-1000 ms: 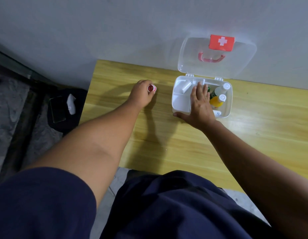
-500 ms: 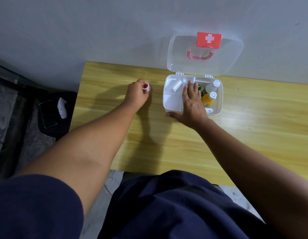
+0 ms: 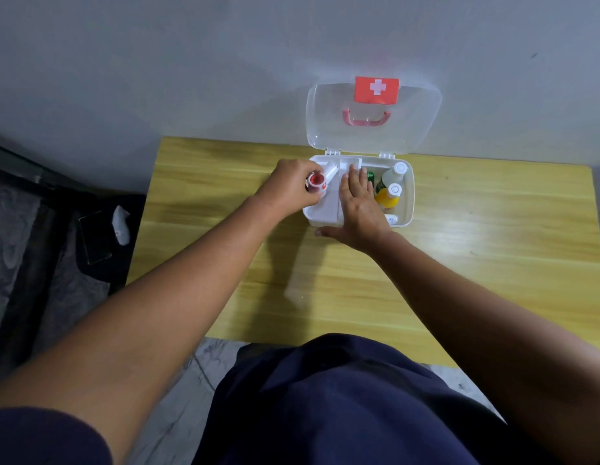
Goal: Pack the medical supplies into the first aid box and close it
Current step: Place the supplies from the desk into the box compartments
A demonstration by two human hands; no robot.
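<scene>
The white first aid box point(image 3: 409, 209) stands open at the table's far edge, its clear lid point(image 3: 419, 129) with a red cross label leaning on the wall. My left hand point(image 3: 288, 187) holds a small roll of tape with a red core point(image 3: 316, 181) over the box's left compartment, beside a white tube point(image 3: 331, 172). My right hand point(image 3: 359, 206) lies flat on the box's middle with fingers spread, thumb on the front wall. In the right part lie a yellow bottle point(image 3: 387, 196), a white bottle point(image 3: 392, 174) and a green item point(image 3: 370, 177).
The wooden table point(image 3: 493, 263) meets a grey wall at the back. A dark bag with a phone point(image 3: 94, 239) and a white object point(image 3: 121, 223) lies on the floor to the left. My dark-clothed lap sits at the table's near edge.
My left hand has carried the tape roll rightward from the table to above the box's left compartment. My right hand has stayed on the box.
</scene>
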